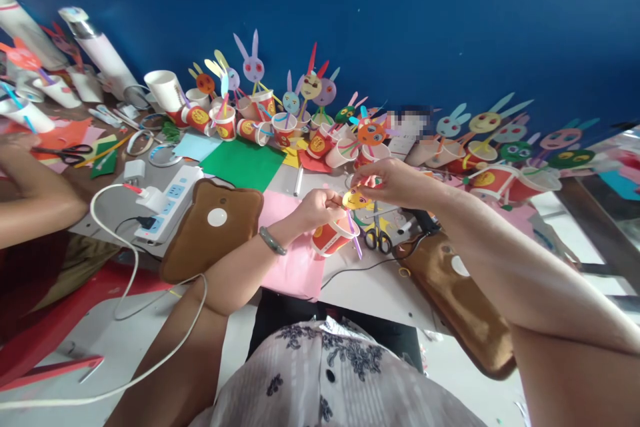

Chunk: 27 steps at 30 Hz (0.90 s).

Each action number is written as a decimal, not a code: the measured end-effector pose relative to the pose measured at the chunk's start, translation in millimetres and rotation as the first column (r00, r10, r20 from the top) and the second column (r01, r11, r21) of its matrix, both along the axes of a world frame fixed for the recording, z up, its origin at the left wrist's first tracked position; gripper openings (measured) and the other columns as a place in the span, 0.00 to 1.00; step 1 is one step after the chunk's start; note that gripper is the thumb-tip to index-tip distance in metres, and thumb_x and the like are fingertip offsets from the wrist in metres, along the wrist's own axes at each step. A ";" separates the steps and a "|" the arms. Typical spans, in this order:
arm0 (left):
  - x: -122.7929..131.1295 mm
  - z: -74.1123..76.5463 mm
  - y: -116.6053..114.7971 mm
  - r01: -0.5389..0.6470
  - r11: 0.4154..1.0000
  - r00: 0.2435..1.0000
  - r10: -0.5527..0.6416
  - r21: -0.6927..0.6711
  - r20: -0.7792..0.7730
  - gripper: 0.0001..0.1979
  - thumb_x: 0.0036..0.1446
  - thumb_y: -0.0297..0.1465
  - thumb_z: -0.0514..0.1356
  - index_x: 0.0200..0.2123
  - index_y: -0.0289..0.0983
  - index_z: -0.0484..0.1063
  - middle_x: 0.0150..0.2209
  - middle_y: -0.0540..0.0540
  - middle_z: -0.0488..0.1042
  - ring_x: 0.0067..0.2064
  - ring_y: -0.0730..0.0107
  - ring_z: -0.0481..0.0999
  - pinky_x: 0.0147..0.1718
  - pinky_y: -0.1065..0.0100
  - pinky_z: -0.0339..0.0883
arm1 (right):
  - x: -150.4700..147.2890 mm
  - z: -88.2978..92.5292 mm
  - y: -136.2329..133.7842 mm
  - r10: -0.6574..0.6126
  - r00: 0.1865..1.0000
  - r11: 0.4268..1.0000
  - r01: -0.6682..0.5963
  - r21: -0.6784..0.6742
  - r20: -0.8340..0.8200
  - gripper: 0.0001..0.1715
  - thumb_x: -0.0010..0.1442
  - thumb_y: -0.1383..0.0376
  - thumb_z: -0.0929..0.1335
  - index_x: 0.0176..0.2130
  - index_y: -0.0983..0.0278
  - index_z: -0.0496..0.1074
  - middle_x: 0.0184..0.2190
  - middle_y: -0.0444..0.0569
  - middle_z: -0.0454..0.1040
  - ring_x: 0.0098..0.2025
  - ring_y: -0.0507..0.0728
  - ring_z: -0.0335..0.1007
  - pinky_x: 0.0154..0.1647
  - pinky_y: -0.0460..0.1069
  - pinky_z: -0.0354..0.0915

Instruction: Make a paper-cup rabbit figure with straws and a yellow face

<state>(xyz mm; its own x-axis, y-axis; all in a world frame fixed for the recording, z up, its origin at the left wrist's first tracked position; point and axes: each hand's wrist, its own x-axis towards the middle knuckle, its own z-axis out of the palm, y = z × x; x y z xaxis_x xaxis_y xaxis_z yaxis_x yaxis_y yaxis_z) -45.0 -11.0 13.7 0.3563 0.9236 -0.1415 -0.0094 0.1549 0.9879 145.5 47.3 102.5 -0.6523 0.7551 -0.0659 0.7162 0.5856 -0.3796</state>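
A round yellow paper face (354,200) with drawn eyes and mouth is held above a red and white paper cup (330,240). My left hand (319,208), closed with fingertips pinched, grips the face at its left edge. My right hand (387,181) is closed too, its fingertips pinching the face's upper edge; whether it also holds a smaller piece there is hidden. A purple strip (354,237) runs below the face, across the cup's right side. The cup stands on a pink paper sheet (293,260). Black-handled scissors (379,239) lie just right of it.
Paper cups bearing rabbit faces (253,69) line the table's back along the blue wall. A brown hot-water bag (225,237) and power strip (173,203) lie left; another brown bag (465,307) lies right. A white cable (135,263) hangs left, near another person's arm (35,197).
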 end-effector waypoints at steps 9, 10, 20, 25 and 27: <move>1.6 -2.4 -1.4 -0.002 0.999 0.999 0.001 0.037 0.043 0.04 0.51 0.28 0.65 0.30 0.32 0.77 0.29 0.47 0.77 0.30 0.73 0.74 0.29 0.72 0.64 | -4.4 -2.9 4.5 0.057 0.998 0.996 -0.056 0.074 -0.015 0.08 0.52 0.65 0.68 0.31 0.55 0.79 0.28 0.42 0.81 0.31 0.56 0.75 0.38 0.51 0.65; 2.1 -3.6 -1.1 -0.008 0.999 0.999 0.007 0.039 0.038 0.04 0.51 0.28 0.65 0.29 0.32 0.76 0.28 0.47 0.76 0.30 0.73 0.73 0.29 0.72 0.64 | -4.9 -2.9 4.4 0.060 0.998 0.995 -0.059 0.081 -0.007 0.08 0.52 0.65 0.68 0.31 0.55 0.78 0.28 0.42 0.81 0.31 0.56 0.74 0.39 0.51 0.65; 3.0 -7.1 -1.5 -0.036 0.999 0.999 0.036 0.037 0.017 0.07 0.54 0.32 0.65 0.29 0.33 0.74 0.28 0.49 0.74 0.29 0.75 0.72 0.30 0.71 0.63 | -9.5 -4.7 4.6 0.097 0.995 0.993 -0.099 0.063 0.040 0.07 0.53 0.66 0.68 0.30 0.56 0.78 0.28 0.42 0.81 0.31 0.55 0.73 0.41 0.52 0.63; 4.7 -10.8 -1.0 -0.059 0.998 0.997 0.058 0.027 0.052 0.08 0.53 0.32 0.65 0.29 0.33 0.73 0.29 0.48 0.75 0.30 0.74 0.72 0.30 0.71 0.64 | -6.0 -1.7 -3.4 -0.011 0.988 0.994 0.028 0.106 -0.152 0.25 0.56 0.60 0.70 0.53 0.57 0.75 0.37 0.47 0.81 0.39 0.58 0.76 0.44 0.53 0.67; 6.1 -14.2 1.3 -0.097 0.995 0.993 0.096 0.026 0.063 0.08 0.53 0.32 0.65 0.30 0.33 0.74 0.29 0.48 0.75 0.31 0.74 0.72 0.31 0.71 0.64 | -0.4 -3.6 -7.4 -0.098 0.942 0.981 0.146 0.127 -0.320 0.37 0.55 0.58 0.72 0.62 0.58 0.68 0.43 0.50 0.81 0.45 0.60 0.77 0.47 0.55 0.69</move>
